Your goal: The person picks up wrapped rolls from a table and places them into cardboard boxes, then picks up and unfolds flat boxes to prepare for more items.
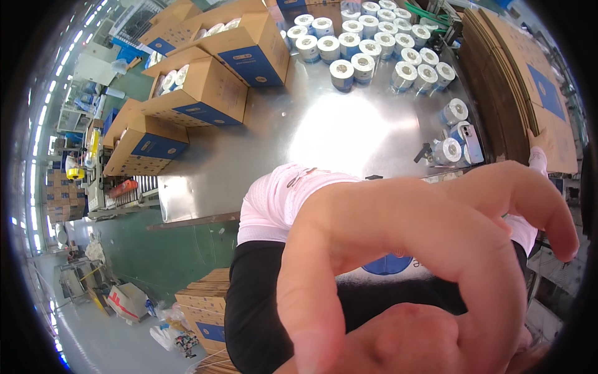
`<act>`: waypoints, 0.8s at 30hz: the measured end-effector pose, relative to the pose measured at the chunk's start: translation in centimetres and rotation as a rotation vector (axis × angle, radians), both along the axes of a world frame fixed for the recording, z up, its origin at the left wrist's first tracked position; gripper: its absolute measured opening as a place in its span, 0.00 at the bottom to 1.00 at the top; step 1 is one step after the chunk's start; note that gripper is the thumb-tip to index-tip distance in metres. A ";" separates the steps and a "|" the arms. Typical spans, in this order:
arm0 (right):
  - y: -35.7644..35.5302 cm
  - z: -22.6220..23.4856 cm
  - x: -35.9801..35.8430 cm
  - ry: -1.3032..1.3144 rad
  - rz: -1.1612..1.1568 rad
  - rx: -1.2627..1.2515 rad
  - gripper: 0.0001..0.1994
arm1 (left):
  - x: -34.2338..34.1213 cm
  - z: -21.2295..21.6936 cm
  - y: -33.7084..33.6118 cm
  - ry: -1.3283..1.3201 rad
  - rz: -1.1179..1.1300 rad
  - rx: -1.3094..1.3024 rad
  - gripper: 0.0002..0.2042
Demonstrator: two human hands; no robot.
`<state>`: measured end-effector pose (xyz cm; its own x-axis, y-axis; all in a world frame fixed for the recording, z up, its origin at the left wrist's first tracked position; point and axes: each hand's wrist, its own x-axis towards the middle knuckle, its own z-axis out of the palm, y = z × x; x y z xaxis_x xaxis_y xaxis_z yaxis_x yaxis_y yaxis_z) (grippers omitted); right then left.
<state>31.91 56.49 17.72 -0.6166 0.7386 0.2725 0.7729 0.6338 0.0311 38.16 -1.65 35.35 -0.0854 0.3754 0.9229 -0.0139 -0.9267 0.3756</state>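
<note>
Left hand (423, 268) close up, empty; right hand (539, 146) on flat cartons (523, 68).

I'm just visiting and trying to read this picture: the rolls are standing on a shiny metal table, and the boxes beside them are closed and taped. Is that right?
Not quite. The rolls do stand on the shiny metal table, but the boxes beside them are open, flaps up, with rolls showing inside. The head view shows it.
</note>
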 end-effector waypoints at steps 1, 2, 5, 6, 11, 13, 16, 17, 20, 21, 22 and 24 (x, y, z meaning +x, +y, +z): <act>2.1 -0.9 0.2 0.007 0.015 0.062 0.52 | 0.2 -0.2 0.1 -0.004 0.001 0.000 0.16; 1.8 -1.2 -0.5 -0.009 0.038 0.059 0.52 | 0.3 -0.4 0.0 0.002 0.019 -0.005 0.16; -0.7 -0.5 -2.5 -0.066 0.091 0.090 0.51 | 0.8 -0.7 -0.4 0.017 0.061 -0.007 0.17; -1.3 -0.2 -2.2 -0.098 0.083 0.116 0.51 | 0.8 -0.8 -0.4 0.023 0.066 -0.001 0.18; 0.5 -0.8 -1.5 -0.092 0.058 0.158 0.45 | 1.9 -0.7 -0.5 0.048 0.097 0.020 0.20; 0.0 -0.8 -1.8 -0.044 0.037 0.157 0.42 | 2.2 -0.8 -0.5 0.050 0.124 0.026 0.20; -1.9 -0.9 -1.3 -0.076 0.091 0.434 0.32 | 3.0 -0.5 -0.5 0.056 0.153 0.034 0.22; -2.3 -0.8 -1.5 -0.115 0.124 0.341 0.28 | 3.1 -0.7 -0.5 0.059 0.161 0.036 0.22; -3.0 0.5 -1.4 -0.213 0.225 0.171 0.21 | 3.3 -0.8 -0.8 0.072 0.169 0.041 0.23; -3.9 1.0 -1.3 -0.233 0.273 0.177 0.20 | 3.5 -0.6 -0.8 0.081 0.167 0.039 0.24; -4.5 1.4 -1.2 -0.253 0.319 0.183 0.18 | 3.5 -0.6 -0.9 0.091 0.175 0.033 0.24; -5.1 1.4 -0.5 -0.164 0.404 0.253 0.18 | 3.2 -0.4 -1.1 0.107 0.196 0.017 0.25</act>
<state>31.41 51.35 19.08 -0.8893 0.3556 0.2875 0.4395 0.8382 0.3227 41.35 -2.77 35.00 -0.0561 0.3455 0.9367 0.2060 -0.9140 0.3495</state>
